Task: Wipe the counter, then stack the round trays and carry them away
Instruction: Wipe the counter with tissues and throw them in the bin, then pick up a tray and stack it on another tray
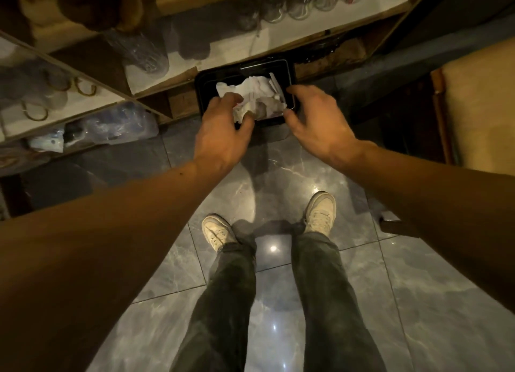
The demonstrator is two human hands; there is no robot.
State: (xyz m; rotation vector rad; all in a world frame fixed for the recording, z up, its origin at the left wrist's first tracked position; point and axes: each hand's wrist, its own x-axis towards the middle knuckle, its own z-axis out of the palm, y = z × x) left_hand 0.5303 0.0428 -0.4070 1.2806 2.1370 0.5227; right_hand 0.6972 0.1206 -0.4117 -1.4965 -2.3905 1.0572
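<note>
A black rectangular bin [204, 83] stands on the floor against the shelf unit, holding crumpled white paper tissues [257, 91]. My left hand [223, 132] reaches into the bin's near left side, its fingers closed on a wad of the tissue. My right hand [315, 121] hovers over the bin's near right corner with fingers spread and nothing in it. No round trays or counter top show in this view.
Wooden shelves [156, 84] on the left hold wrapped plastic cups [139, 51] and glass mugs [55, 90]. More glasses [295, 6] stand on the upper shelf. A tan chair [479, 107] stands at right. My feet [320, 213] rest on glossy grey tiles.
</note>
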